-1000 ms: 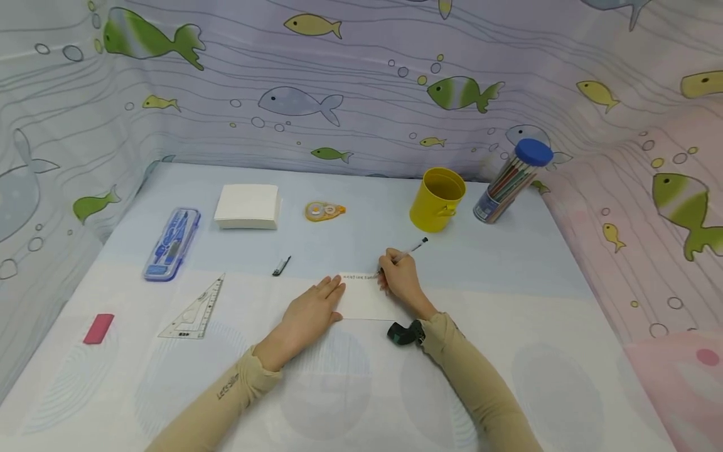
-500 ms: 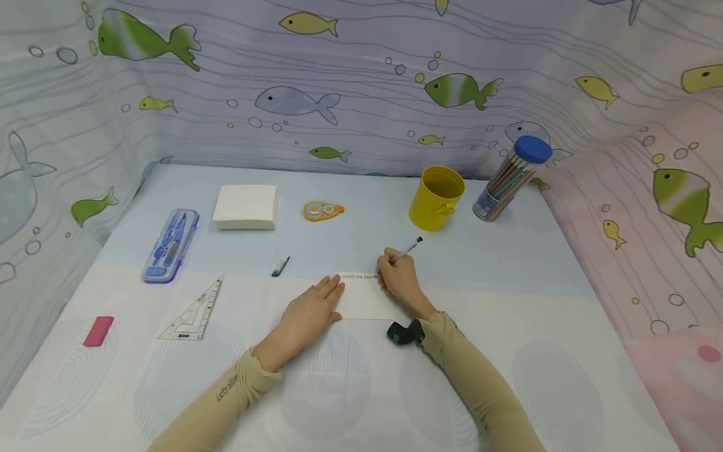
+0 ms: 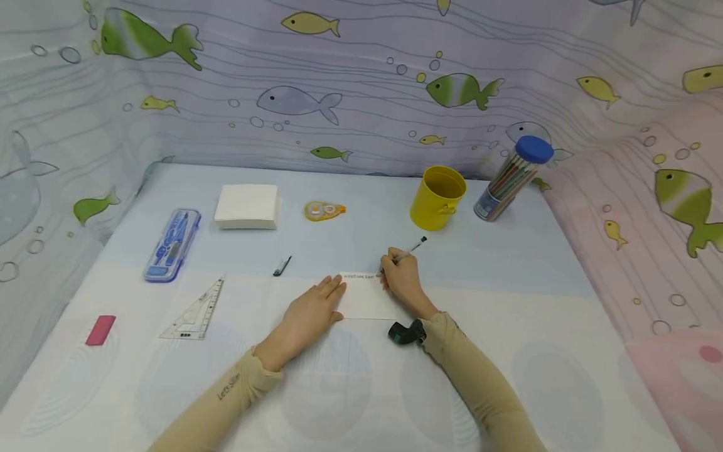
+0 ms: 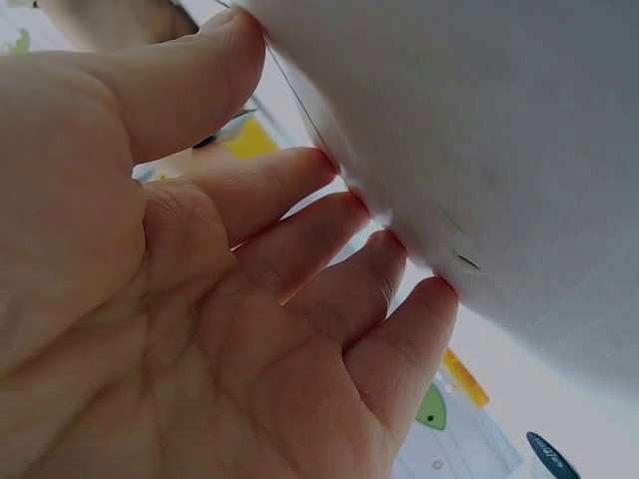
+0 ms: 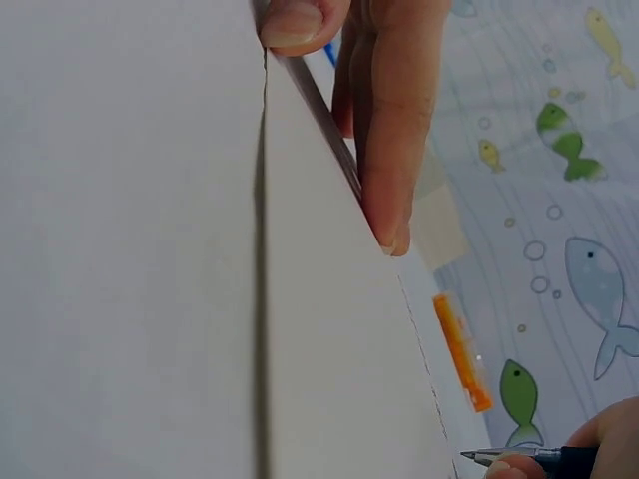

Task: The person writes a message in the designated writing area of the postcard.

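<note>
Head view, left to right: pink eraser, blue geometry case, clear set square, pen cap. Left hand flat, fingers straight, pressing white card at table centre. Right hand pinching pen, tip on card's written line. Beyond, yellow cup.

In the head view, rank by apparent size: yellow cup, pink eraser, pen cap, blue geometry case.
1. blue geometry case
2. yellow cup, close behind the case
3. pink eraser
4. pen cap
</note>
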A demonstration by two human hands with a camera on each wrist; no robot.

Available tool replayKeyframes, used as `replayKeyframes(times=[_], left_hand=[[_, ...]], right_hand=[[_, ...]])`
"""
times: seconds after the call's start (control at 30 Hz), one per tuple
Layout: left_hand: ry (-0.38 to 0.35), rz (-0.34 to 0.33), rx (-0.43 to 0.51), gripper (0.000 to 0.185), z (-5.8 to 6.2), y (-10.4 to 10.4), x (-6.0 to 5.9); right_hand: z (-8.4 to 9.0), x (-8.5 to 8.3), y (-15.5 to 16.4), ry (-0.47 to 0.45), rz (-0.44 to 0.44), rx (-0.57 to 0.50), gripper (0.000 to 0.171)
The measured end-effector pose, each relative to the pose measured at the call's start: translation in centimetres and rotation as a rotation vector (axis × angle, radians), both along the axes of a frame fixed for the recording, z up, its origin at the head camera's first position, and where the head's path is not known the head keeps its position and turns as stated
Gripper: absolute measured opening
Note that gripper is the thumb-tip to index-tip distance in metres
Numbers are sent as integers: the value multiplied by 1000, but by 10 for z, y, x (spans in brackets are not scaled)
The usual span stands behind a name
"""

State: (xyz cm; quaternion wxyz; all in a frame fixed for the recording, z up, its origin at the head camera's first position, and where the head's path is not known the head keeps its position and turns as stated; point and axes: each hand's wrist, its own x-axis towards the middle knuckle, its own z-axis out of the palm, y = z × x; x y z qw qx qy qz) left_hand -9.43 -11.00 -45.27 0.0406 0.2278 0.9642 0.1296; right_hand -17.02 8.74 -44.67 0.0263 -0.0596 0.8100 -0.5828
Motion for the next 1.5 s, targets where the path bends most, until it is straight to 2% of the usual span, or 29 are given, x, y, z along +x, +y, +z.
replayKeyframes(times=[0.4, 1.2, 1.43, 1.5], left_hand=[[15, -4, 2, 59, 2, -1, 0], [6, 0, 6, 59, -2, 0, 0], [13, -3, 13, 59, -2, 0, 0], [15, -4, 12, 59, -2, 0, 0]], right_hand=[[-3, -1, -2, 0, -2, 11, 37], [-2, -2, 0, -13, 14, 13, 38], [-44, -18, 4, 35, -25, -23, 38], [-44, -18, 4, 30, -26, -25, 38]])
